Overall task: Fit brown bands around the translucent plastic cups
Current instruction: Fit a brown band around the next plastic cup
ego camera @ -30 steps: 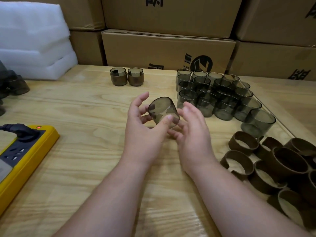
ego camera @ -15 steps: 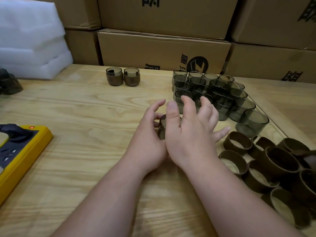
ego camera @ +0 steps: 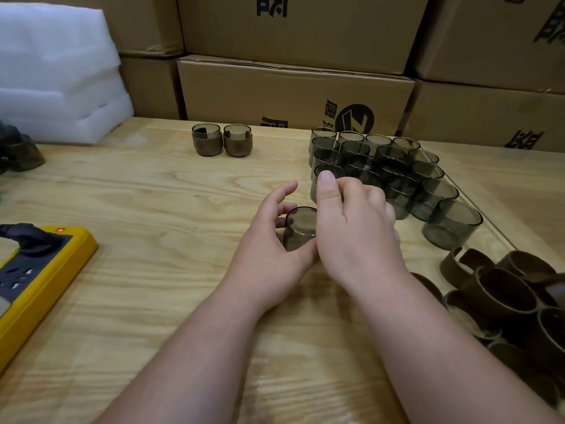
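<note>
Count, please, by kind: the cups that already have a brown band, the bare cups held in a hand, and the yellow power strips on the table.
banded cups: 2
bare cup, held by the left hand: 1
yellow power strip: 1
Total: 4

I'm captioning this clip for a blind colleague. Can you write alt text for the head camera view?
The left hand holds a translucent smoky cup low over a wooden table, the right hand close against it. Unbanded cups cluster to the right, loose brown bands nearer, and two banded cups stand at the back.
</note>
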Tool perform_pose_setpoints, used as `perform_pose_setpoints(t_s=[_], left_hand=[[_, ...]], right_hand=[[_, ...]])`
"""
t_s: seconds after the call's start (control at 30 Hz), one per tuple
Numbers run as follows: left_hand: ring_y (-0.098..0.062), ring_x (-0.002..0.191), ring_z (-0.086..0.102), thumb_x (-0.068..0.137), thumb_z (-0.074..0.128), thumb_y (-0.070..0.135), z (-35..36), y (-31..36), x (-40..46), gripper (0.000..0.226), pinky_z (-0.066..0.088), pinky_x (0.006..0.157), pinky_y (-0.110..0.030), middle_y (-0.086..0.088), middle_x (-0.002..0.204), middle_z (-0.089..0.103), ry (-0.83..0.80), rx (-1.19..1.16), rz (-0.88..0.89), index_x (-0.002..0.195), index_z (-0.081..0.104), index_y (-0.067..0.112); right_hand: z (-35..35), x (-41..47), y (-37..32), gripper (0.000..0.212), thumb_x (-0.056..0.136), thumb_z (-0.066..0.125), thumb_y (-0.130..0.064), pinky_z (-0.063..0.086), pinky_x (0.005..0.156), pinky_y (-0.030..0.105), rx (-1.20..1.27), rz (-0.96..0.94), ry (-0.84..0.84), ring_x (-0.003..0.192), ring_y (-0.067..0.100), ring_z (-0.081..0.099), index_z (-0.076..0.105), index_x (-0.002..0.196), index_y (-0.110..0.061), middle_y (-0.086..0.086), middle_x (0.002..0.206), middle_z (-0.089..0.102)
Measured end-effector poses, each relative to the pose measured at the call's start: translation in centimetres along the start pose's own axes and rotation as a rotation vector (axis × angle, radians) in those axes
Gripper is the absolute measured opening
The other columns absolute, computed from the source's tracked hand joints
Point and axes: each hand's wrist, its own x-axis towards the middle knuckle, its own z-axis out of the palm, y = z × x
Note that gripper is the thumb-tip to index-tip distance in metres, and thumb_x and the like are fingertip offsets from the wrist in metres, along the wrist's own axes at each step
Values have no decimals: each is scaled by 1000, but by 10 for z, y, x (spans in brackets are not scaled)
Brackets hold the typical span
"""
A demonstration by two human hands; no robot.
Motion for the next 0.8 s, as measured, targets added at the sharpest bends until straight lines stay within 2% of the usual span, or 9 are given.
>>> perform_pose_setpoints(t_s=[0.17, 0.23, 0.37, 0.47, 0.57, 0.63, 0.7, 0.73, 0.8], left_hand=[[12, 108, 57, 66, 80, 41, 1, -3, 2, 73, 40, 81, 0, 22, 127, 57, 9, 29, -13, 122, 42, 70], [15, 108, 56, 65, 80, 45, 1, -4, 2, 72, 39, 81, 2, 24, 124, 58, 12, 31, -19, 121, 43, 69], [16, 108, 57, 65, 78, 46, 2, -5, 2, 67, 37, 81, 3, 27, 119, 60, 6, 27, -32, 121, 46, 66], [14, 107, 57, 68, 77, 40, 2, -4, 2, 67, 37, 81, 2, 27, 119, 61, -3, 30, -26, 124, 47, 62], [13, 110, 56, 69, 76, 41, 1, -3, 1, 68, 38, 81, 0, 24, 126, 58, 15, 32, -12, 128, 48, 58], [12, 115, 54, 70, 76, 43, 0, -1, 0, 66, 40, 86, -5, 24, 129, 57, 31, 30, -9, 127, 48, 59], [9, 119, 54, 71, 76, 45, -1, 1, -2, 61, 43, 95, -17, 24, 129, 59, 57, 18, -11, 124, 49, 60], [7, 120, 55, 71, 76, 45, -1, 2, -2, 60, 44, 98, -21, 23, 129, 60, 76, 8, -9, 123, 50, 59], [6, 120, 56, 72, 76, 46, -1, 4, -2, 59, 45, 101, -25, 21, 127, 64, 111, -10, 2, 125, 53, 53]], right_hand=[[0, 4, 7, 77, 91, 13, -73, 27, 113, 48, 35, 24, -34, 142, 27, 28, 52, 141, -30, 5, 148, 45], [1, 6, 9, 69, 96, 21, -70, 29, 111, 45, 48, 47, -27, 141, 28, 30, 52, 141, -28, 5, 148, 44], [3, 10, 16, 39, 101, 45, -33, 33, 108, 38, 4, 64, 1, 140, 28, 34, 53, 139, -27, 3, 149, 43], [4, 11, 16, 42, 94, 47, -11, 36, 105, 34, 64, 55, 20, 137, 27, 41, 60, 130, -29, 0, 143, 48], [1, 11, 10, 32, 92, 47, -14, 47, 102, 38, 323, 61, 93, 122, 23, 56, 62, 113, -34, -2, 131, 59], [-3, 10, 7, 32, 90, 46, -18, 51, 96, 38, 532, 41, 168, 111, 11, 60, 64, 111, -33, -4, 122, 63], [-6, 7, 5, 34, 89, 46, -17, 51, 83, 22, 687, -38, 231, 97, -6, 60, 67, 112, -31, -11, 110, 65], [-7, 7, 4, 35, 87, 46, -16, 50, 81, 16, 775, -75, 241, 96, -8, 61, 69, 110, -29, -13, 105, 66], [-7, 7, 3, 36, 82, 44, -13, 54, 91, 23, 1031, -120, 184, 107, 2, 66, 70, 104, -24, -6, 106, 70]])
